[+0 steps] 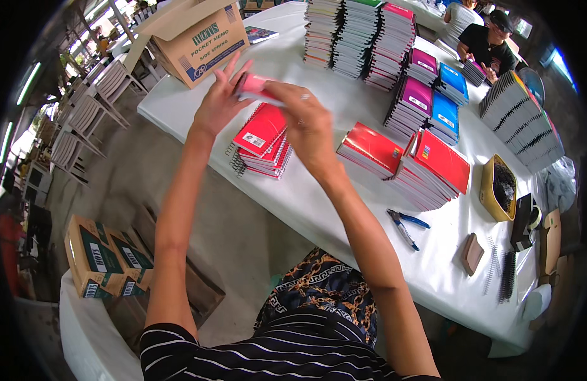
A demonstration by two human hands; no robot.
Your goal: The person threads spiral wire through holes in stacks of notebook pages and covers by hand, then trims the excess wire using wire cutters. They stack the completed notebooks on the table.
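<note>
A small red notebook [254, 84], smeared by motion, is tilted above the table between my two hands. My right hand [305, 120] is closed round its right end. On its other side, my left hand [218, 101] has its fingers spread, with the palm turned toward the notebook; whether it touches is unclear. Just below lies a short stack of red spiral notebooks [261, 131], their wire coils sticking out to the left. Right of my right arm sit two piles of red-covered notebooks, one lying flat [371, 149] and a taller, fanned one [440, 162].
Tall notebook stacks [359, 38] and purple [415, 95] and blue ones [444, 113] stand farther back. Pliers [404, 227], a yellow basket [487, 187] and loose black coils [508, 276] lie right. An opened carton [201, 47] sits far left. Across the table, a person [487, 47] handles a notebook.
</note>
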